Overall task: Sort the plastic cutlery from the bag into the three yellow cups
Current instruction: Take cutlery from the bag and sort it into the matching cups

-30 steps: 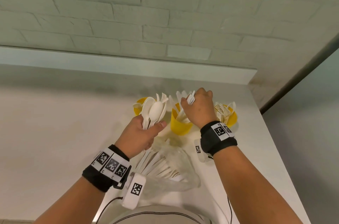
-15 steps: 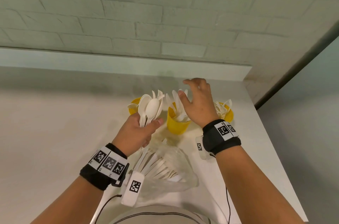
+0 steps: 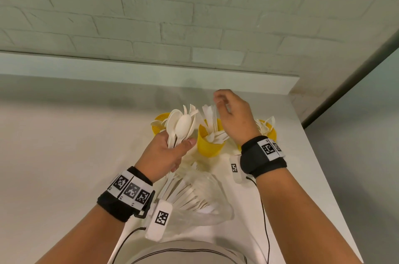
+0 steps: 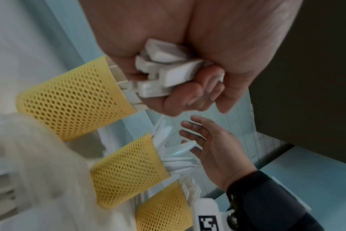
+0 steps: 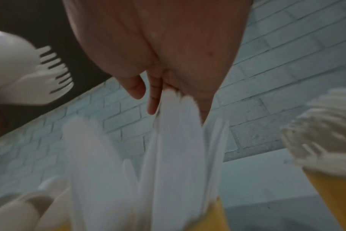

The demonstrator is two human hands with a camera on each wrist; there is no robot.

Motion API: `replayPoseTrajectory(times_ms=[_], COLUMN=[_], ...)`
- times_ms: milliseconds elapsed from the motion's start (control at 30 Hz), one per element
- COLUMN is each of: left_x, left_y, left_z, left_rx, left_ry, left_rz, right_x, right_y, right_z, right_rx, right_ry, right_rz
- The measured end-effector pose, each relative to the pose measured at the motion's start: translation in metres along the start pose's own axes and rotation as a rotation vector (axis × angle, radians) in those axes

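My left hand (image 3: 172, 151) grips a bunch of white plastic spoons and forks (image 3: 183, 123) by the handles, upright in front of the left yellow cup (image 3: 158, 126). In the left wrist view the handle ends (image 4: 164, 73) sit in the fist. My right hand (image 3: 221, 102) hovers over the middle yellow cup (image 3: 208, 147), fingers loose and holding nothing. That cup holds knives (image 3: 210, 116). The right yellow cup (image 3: 271, 133), partly behind my right wrist, holds forks. In the left wrist view the right hand (image 4: 205, 140) shows straight fingers beside the knives.
A clear plastic bag (image 3: 200, 201) with more white cutlery lies on the white table (image 3: 64, 155) just in front of my body. The brick wall and a ledge (image 3: 129, 69) stand behind the cups. The table's right edge (image 3: 313, 166) runs close to the right cup.
My right hand has let go of the knives into the middle cup, opened and risen a little above it. The left hand keeps its bunch in about the same place.
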State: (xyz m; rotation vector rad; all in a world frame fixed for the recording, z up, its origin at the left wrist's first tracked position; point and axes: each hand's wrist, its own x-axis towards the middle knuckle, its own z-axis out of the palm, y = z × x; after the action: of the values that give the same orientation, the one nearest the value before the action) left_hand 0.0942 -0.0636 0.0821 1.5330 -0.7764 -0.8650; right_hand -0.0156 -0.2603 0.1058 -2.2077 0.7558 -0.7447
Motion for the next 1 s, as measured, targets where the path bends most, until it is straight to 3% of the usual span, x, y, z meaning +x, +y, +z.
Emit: replayPoseTrajectory(times_ms=[67,200,267,533,767,900,1000], left_x=[0.000,0.000,0.000,-0.001,-0.005,-0.007,-0.006], left_y=[0.000,0.000,0.000,0.002,0.007,0.009,0.007], left_z=[-0.001,-0.001,0.000,0.012,0.012,0.014,0.016], left_rx=[0.005,0.018,0.026,0.014,0.030,0.050,0.072], left_ry=[0.001,-0.001,-0.004,-0.019,-0.057,-0.086,-0.081], left_rz=[-0.004,-0.018,-0.021,-0.042,0.010,0.038,0.016], right_x=[-0.004,-0.019,-0.025,-0.026,-0.048,-0.069,-0.075], right_y=[-0.001,-0.004,-0.002,0.004,-0.021,-0.043,-0.046], right_z=[-0.012,-0.028,-0.027,-0.010,-0.015,-0.016,-0.019], right_rx=[-0.035,-0.287,-0.413,-0.461,-0.041,0.299,0.380], right_ry=[-0.055,-0.456,-0.562,-0.260,0.080,0.006,-0.052], right_rz=[-0.005,-0.017,0.004,-0.071,-0.089,-0.033,-0.060])
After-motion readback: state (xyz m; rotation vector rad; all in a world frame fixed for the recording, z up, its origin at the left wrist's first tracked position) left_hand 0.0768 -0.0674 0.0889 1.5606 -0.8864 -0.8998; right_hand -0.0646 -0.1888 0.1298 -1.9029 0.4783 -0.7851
